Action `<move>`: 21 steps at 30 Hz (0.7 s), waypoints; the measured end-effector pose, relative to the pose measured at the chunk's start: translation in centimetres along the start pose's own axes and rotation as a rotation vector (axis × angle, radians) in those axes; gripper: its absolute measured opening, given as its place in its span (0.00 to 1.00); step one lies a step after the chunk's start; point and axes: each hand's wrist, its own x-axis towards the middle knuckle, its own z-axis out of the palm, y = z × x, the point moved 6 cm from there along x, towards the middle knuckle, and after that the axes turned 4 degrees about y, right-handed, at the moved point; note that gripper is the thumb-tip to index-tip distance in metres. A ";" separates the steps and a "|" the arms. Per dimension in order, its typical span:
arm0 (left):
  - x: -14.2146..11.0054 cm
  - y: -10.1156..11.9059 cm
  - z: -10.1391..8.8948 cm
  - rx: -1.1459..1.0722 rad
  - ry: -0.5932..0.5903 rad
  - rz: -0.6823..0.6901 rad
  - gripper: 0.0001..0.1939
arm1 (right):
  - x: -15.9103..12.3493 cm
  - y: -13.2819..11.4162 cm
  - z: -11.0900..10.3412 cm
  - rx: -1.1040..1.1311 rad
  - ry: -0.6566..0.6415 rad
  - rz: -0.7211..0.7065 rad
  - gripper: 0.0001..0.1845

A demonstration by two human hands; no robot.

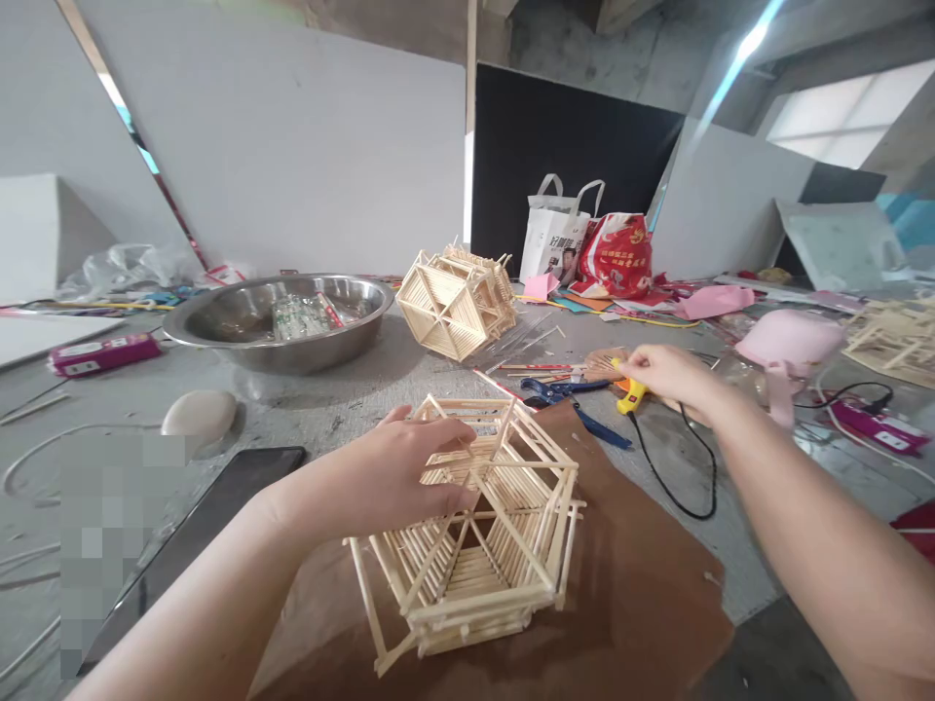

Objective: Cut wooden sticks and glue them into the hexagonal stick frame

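Hands apart: the left hand [409, 472], fingers loosely spread, touches the stick frame [482, 526], which lies beneath it; the right hand [661, 370], beyond the frame to its right, has its fingertips pinched at the yellow glue gun [630, 394]. Brown sheet [643, 565] under the frame.

Glossy brushed metal basin [281, 355]; matt, ridged pale-wood stick frame [478, 602]; smooth yellow plastic glue gun [630, 396]; crinkled glossy red plastic bag [617, 258]; rough concrete-grey tabletop [321, 404]
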 end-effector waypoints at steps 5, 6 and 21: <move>0.0 -0.1 0.0 0.045 0.001 -0.006 0.25 | -0.3 4.3 4.2 -0.007 -0.065 0.131 0.13; 0.0 -0.1 -0.1 0.053 0.005 -0.006 0.25 | -0.3 4.8 4.6 -0.007 -0.056 0.167 0.15; -0.7 0.4 -0.4 0.002 0.000 -0.021 0.25 | -0.2 6.4 8.2 0.423 0.061 0.516 0.13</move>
